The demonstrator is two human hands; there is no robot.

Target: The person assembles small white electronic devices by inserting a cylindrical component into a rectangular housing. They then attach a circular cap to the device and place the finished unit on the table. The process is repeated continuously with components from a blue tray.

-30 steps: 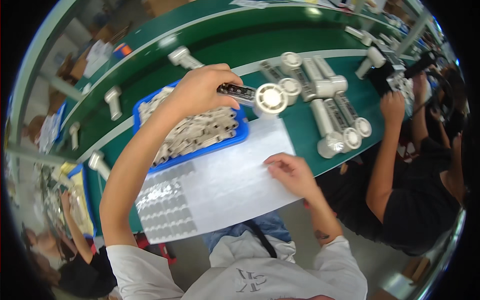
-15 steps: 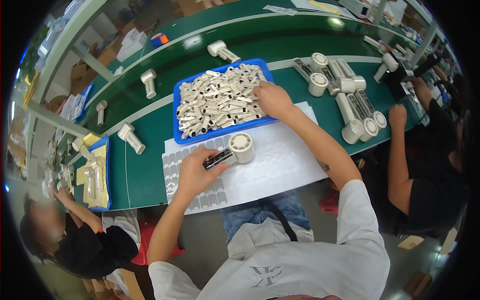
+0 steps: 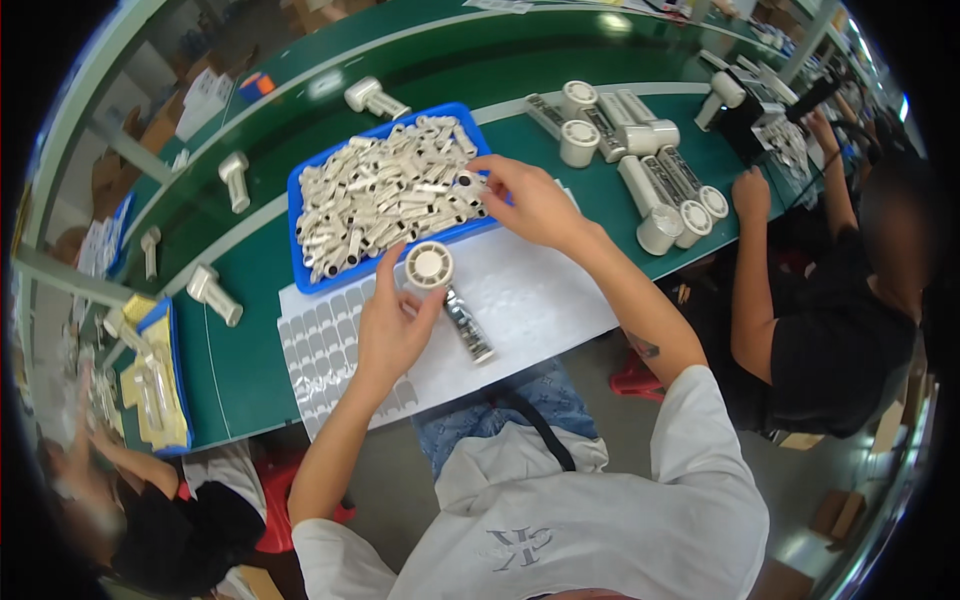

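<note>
A white handheld fan lies over the white sheet, its round grille up and its handle pointing toward me, the handle's open side baring a dark strip of electronics. My left hand grips it by the head, thumb and fingers at the rim. My right hand is over the right edge of a blue tray, fingertips pinched on a small white plastic part; the fingers partly cover it. Heaped in the tray are many small white plastic pieces with dark ends.
Grey stickers line the left of the white sheet. More fans lie grouped at the right, and several single ones lie at the left. A yellow-lined blue tray stands far left. Co-workers sit on both sides.
My left hand has turned the fan, so its handle now points toward me instead of left, and holds it by the head. My right hand has drawn slightly back from the heap. The view has shifted.
</note>
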